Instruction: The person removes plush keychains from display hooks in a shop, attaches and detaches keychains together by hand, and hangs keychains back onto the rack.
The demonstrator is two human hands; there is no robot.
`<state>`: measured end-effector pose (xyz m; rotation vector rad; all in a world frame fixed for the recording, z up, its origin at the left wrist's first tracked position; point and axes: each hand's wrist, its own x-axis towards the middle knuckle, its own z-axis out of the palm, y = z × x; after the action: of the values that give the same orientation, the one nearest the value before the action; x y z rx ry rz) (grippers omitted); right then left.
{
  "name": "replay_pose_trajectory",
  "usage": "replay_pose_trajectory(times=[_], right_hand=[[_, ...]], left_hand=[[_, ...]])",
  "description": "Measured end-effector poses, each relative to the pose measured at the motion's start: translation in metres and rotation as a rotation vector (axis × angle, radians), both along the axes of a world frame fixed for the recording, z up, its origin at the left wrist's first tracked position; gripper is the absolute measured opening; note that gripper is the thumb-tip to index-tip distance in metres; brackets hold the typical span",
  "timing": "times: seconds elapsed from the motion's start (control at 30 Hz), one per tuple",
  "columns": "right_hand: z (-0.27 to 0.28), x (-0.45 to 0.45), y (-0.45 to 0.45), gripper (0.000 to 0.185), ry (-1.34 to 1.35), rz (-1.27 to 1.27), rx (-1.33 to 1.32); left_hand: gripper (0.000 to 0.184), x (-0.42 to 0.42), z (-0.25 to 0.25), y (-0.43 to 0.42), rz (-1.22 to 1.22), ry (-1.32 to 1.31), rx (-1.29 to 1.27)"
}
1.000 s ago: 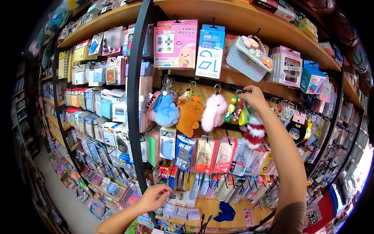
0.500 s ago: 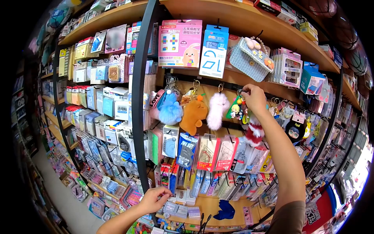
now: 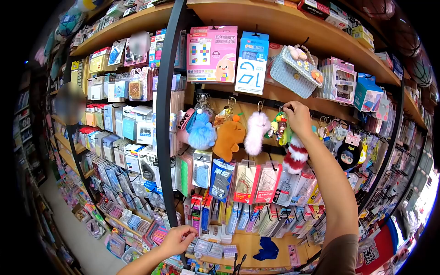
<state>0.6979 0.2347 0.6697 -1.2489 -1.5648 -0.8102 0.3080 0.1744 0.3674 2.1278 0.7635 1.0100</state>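
Observation:
My right hand is raised to the hook rail, its fingers closed on the ring of a bunch of small figure keychains. A red-and-white striped plush hangs just below that hand. To its left hang a pink fluffy keychain, a brown plush keychain and a blue fluffy keychain. My left hand is low beside the black shelf post, its fingers curled together; whether anything small is between them cannot be made out.
A black upright post divides the shelving. Above the rail hang a pink boxed set, a blue-and-white pack and a knitted bag. Rulers in red packs hang below. A blue item lies on the bottom shelf.
The figure keychains and the striped plush have swung and turned under my right hand. My left hand sits slightly lower in view. My right hand stays at the ring.

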Motion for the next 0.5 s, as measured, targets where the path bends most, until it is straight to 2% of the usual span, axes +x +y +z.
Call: replay_pose_trajectory(times=[0.3,0.5], right_hand=[[-0.0026,0.0092,-0.0017,0.012,-0.088,0.036,0.008],[-0.0033,0.0021,0.0032,0.01,-0.04,0.067,0.044]], left_hand=[[0.009,0.0045,0.0003,-0.0041,-0.004,-0.007,-0.042],[0.009,0.0048,-0.0056,-0.0045,-0.002,-0.021,-0.083]])
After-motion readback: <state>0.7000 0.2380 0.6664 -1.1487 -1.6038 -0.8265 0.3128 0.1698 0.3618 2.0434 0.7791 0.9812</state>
